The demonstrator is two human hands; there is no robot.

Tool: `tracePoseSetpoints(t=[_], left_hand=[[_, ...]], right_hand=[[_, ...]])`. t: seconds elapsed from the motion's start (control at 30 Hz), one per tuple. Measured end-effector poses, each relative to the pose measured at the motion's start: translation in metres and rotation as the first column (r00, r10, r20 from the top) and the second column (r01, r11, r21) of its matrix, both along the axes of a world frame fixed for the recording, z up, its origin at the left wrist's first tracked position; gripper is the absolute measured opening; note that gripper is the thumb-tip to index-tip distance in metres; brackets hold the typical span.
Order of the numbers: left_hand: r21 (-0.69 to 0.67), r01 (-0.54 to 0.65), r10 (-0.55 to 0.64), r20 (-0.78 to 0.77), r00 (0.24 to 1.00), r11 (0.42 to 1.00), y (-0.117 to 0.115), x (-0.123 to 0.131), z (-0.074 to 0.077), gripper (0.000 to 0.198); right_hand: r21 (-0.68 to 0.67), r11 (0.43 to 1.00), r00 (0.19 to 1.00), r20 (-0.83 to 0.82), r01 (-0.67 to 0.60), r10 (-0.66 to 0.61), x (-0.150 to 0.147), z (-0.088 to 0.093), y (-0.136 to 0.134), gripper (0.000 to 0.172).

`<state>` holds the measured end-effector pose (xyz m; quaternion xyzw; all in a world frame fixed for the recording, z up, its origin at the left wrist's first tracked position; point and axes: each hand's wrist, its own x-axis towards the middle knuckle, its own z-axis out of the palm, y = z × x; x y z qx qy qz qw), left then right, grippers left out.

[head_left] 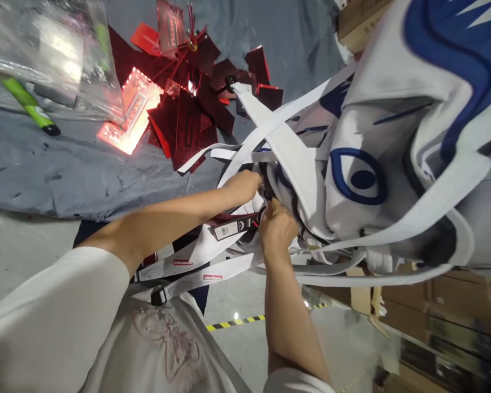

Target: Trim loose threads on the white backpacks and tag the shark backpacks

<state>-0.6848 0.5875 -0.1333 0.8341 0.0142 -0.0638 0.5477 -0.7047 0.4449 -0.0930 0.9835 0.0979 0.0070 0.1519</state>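
My left hand [243,184] reaches into the folds of a white bag with blue eye and flame shapes [376,164], its fingers curled and hidden among the white straps [286,144]. My right hand [276,226] is closed in a pinch at the bag's edge, next to a dark red hang tag [233,226] that lies between the two hands. Exactly what the fingers pinch is hidden. More white straps with small red labels [196,270] hang down across my lap.
A pile of dark red tags with red strings [184,103] lies on the grey cloth-covered table [65,174]. At the left, a clear plastic bag [53,49] and a green pen [28,103]. Cardboard boxes [433,305] stand at the right. Yellow-black floor tape [233,322] is below.
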Motion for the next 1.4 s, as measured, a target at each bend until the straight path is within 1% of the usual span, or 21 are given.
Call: tracePoseSetpoints(t=[0.1,0.23,0.4,0.57,0.63,0.7,0.77,0.8,0.83,0.87,0.9,0.93,0.97,1.0,1.03,1.07,1.1,1.13,1.23,1.3,1.4], left_hand=[[-0.017,-0.009,0.009,-0.017,1.000,1.000,-0.004,0.014,-0.003,0.023],[-0.013,-0.013,0.012,-0.089,0.996,1.000,-0.009,0.028,0.001,0.024],[-0.028,0.055,-0.058,-0.138,0.989,0.998,-0.005,0.041,0.000,0.020],[-0.112,0.091,-0.098,-0.064,0.993,0.990,-0.002,0.035,-0.012,0.020],[-0.129,0.089,-0.091,-0.011,0.996,0.988,-0.004,0.032,-0.015,0.024],[-0.109,0.077,-0.073,0.047,0.996,0.991,-0.007,0.033,-0.014,0.027],[-0.065,0.080,-0.074,0.095,0.993,0.995,-0.007,0.038,-0.010,0.028],[-0.034,0.089,-0.085,0.110,0.990,0.995,-0.006,0.040,-0.006,0.028],[0.002,0.100,-0.100,0.118,0.988,0.995,-0.005,0.043,-0.003,0.028],[0.038,0.113,-0.117,0.122,0.986,0.993,-0.003,0.045,0.001,0.028],[0.074,0.126,-0.135,0.122,0.983,0.989,-0.001,0.047,0.005,0.028],[0.107,0.138,-0.150,0.120,0.981,0.985,0.001,0.048,0.008,0.028],[0.136,0.147,-0.163,0.117,0.980,0.980,0.002,0.049,0.010,0.028],[0.160,0.155,-0.174,0.113,0.978,0.975,0.003,0.049,0.012,0.029],[0.182,0.163,-0.184,0.109,0.977,0.970,0.003,0.049,0.013,0.029],[0.202,0.171,-0.194,0.104,0.975,0.964,0.003,0.049,0.014,0.029],[0.220,0.178,-0.203,0.100,0.974,0.959,0.002,0.049,0.015,0.030],[0.237,0.186,-0.214,0.098,0.972,0.954,0.002,0.048,0.016,0.030],[0.279,0.207,-0.245,0.107,0.964,0.938,0.000,0.049,0.016,0.030],[0.300,0.213,-0.259,0.121,0.958,0.930,0.000,0.050,0.014,0.029],[0.324,0.216,-0.270,0.129,0.954,0.921,-0.002,0.051,0.012,0.027]], right_hand=[[0.045,0.999,1.000,0.008,0.027,-0.027,0.000,-0.002,-0.001,0.041],[0.107,0.993,0.999,0.020,0.040,-0.042,0.000,-0.003,-0.002,0.041],[0.163,0.985,0.998,0.014,0.055,-0.058,0.003,-0.004,-0.004,0.042],[0.187,0.980,0.998,-0.016,0.065,-0.063,0.004,0.001,-0.001,0.042],[0.161,0.982,0.994,-0.051,0.099,-0.092,0.003,0.005,0.002,0.041],[0.161,0.974,0.986,-0.084,0.158,-0.146,0.001,0.005,0.006,0.040],[0.302,0.925,0.972,-0.121,0.229,-0.201,-0.001,-0.001,0.010,0.039],[0.393,0.884,0.966,-0.145,0.254,-0.213,-0.003,-0.006,0.012,0.040],[0.496,0.823,0.960,-0.174,0.279,-0.220,-0.005,-0.012,0.014,0.040],[0.609,0.731,0.952,-0.209,0.307,-0.225,-0.006,-0.018,0.016,0.039],[0.722,0.600,0.939,-0.256,0.343,-0.229,-0.007,-0.024,0.018,0.036],[0.823,0.414,0.920,-0.322,0.388,-0.223,-0.007,-0.029,0.021,0.030],[0.883,0.183,0.896,-0.398,0.432,-0.197,-0.006,-0.033,0.023,0.023],[0.886,-0.064,0.873,-0.464,0.460,-0.150,-0.004,-0.035,0.025,0.019],[0.843,-0.265,0.857,-0.507,0.469,-0.096,-0.002,-0.035,0.026,0.019],[0.793,-0.388,0.849,-0.526,0.469,-0.051,0.000,-0.034,0.027,0.022],[0.759,-0.459,0.848,-0.530,0.462,-0.022,0.002,-0.032,0.027,0.024],[0.742,-0.494,0.851,-0.525,0.452,-0.010,0.005,-0.029,0.026,0.025],[0.706,-0.560,0.852,-0.523,0.433,-0.001,0.008,-0.024,0.023,0.020],[0.681,-0.588,0.845,-0.535,0.436,0.007,0.008,-0.025,0.021,0.017],[0.662,-0.602,0.831,-0.556,0.447,0.005,0.006,-0.031,0.020,0.017]])
